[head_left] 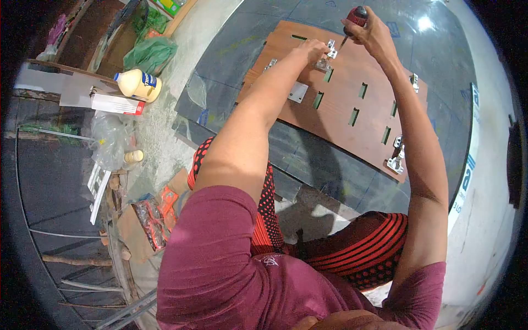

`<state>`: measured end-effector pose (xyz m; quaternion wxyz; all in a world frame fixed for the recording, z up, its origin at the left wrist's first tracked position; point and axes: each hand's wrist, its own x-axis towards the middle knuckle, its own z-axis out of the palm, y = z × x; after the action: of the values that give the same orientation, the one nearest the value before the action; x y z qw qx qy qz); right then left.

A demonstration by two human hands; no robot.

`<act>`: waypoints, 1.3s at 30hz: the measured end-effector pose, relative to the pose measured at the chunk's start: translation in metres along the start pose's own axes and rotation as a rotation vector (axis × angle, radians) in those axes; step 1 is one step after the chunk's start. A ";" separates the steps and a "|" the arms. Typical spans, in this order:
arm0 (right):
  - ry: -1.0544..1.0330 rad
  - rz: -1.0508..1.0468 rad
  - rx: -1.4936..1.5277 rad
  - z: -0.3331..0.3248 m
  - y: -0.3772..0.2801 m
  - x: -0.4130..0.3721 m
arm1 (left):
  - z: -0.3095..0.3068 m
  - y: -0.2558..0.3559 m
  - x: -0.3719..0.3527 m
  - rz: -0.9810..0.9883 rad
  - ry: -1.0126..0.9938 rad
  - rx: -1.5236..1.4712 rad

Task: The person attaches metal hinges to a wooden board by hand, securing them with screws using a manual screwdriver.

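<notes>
A reddish-brown wooden panel (335, 91) with several rectangular slots lies flat on a dark sheet. My left hand (312, 50) has its fingers on a metal hinge (323, 62) near the panel's far edge. Held up above the panel, a screwdriver (357, 17) with a red and black handle is gripped by my right hand (374, 34); its shaft points down toward that hinge. More metal hinges (396, 159) sit at the panel's right edge. A square metal plate (298, 92) lies on the panel by my left forearm.
The dark sheet (220, 71) rests on a pale floor. To the left are a yellowish bottle (140, 86) with a blue cap, a green plastic bag (151, 55), a clear bag (108, 140), a small container (133, 157) and red-orange packets (154, 220) on cardboard.
</notes>
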<state>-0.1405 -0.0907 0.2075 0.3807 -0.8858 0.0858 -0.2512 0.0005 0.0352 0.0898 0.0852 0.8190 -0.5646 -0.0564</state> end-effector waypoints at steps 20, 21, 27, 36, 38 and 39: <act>-0.225 0.027 0.124 0.007 0.015 0.006 | 0.006 -0.006 0.010 -0.034 -0.071 0.029; -0.185 0.018 0.049 0.009 0.014 0.004 | 0.005 -0.006 0.009 -0.030 -0.082 0.008; -0.124 -0.010 -0.044 0.008 0.010 0.005 | 0.010 -0.013 0.011 0.024 -0.027 0.011; -0.125 -0.024 0.016 0.011 0.015 0.007 | 0.024 -0.023 0.024 -0.038 -0.102 0.070; -0.143 -0.001 0.011 0.012 0.015 0.006 | 0.030 -0.028 0.024 -0.059 -0.075 0.040; -0.127 -0.010 0.005 0.013 0.015 0.006 | 0.029 -0.025 0.023 -0.076 -0.048 0.011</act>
<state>-0.1281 -0.0949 0.1911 0.3864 -0.8994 0.0566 -0.1966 0.0262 0.0204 0.0566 0.0651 0.8389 -0.5350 -0.0760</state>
